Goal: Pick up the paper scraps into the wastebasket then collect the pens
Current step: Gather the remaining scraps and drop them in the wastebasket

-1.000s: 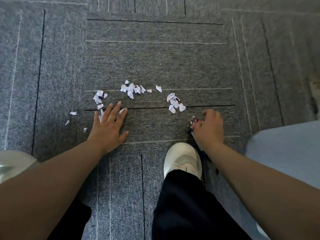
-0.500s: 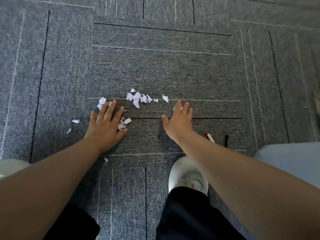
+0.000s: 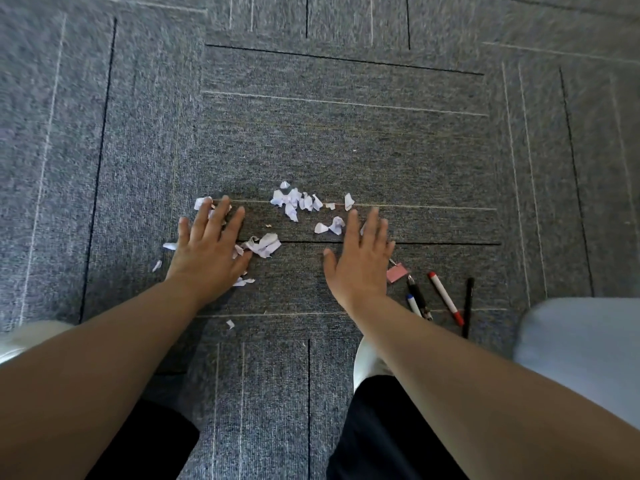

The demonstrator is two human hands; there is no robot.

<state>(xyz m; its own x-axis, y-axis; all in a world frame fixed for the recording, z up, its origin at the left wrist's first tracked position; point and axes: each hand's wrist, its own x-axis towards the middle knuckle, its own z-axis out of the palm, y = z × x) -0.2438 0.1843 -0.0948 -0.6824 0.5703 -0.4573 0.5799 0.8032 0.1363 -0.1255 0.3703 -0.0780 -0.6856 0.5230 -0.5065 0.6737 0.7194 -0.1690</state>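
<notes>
Change noted: a second ago the right hand (image 3: 360, 261) was curled over the pens (image 3: 445, 297) just beyond the white shoe (image 3: 367, 368). It has since let them go and moved left. It now lies flat on the carpet (image 3: 346, 140) beyond the shoe, fingers straight and spread, holding nothing.

The left hand (image 3: 207, 251) has barely shifted. It rests flat, well left of the shoe, fingers straight, with a few scraps under and beside it.

The paper scraps (image 3: 294, 202) lie on the carpet beyond the shoe, between the two hands and just past their fingertips. I see none lifted.

The pens lie loose to the right of the shoe and just beyond it, beside a small pink item (image 3: 397, 273).

My judgement: the pens are set aside in favour of the scraps, as the task orders. With both palms flanking the scraps, I expect a sweep inward to gather them. Nothing is binned yet.

A pale blue object (image 3: 581, 358) stands right of the shoe; I cannot confirm it is the wastebasket.

Writing: none legible on pens, scraps or pink item.
</notes>
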